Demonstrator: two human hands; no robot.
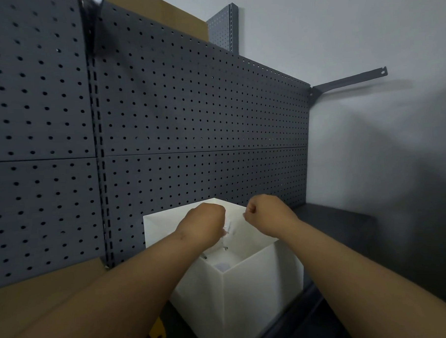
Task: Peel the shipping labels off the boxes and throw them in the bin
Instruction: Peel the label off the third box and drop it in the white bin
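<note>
A white square bin [250, 290] stands on a dark shelf below me. Both hands hover over its open top. My left hand [202, 224] is curled and holds a crumpled white label scrap [228, 226] at its fingertips, just above the bin's inside. My right hand [263, 213] is a closed fist beside it, a little apart, and I cannot make out anything in it. Small bits of paper [222, 266] lie at the bottom of the bin. A brown cardboard box [43, 294] sits at the lower left, partly behind my left forearm.
A dark grey pegboard [163, 120] fills the wall behind the bin. A metal bracket [348, 80] sticks out at the upper right. More cardboard [159, 13] shows above the pegboard. A yellow object [157, 332] pokes out under my left arm. The dark shelf [334, 220] runs rightward.
</note>
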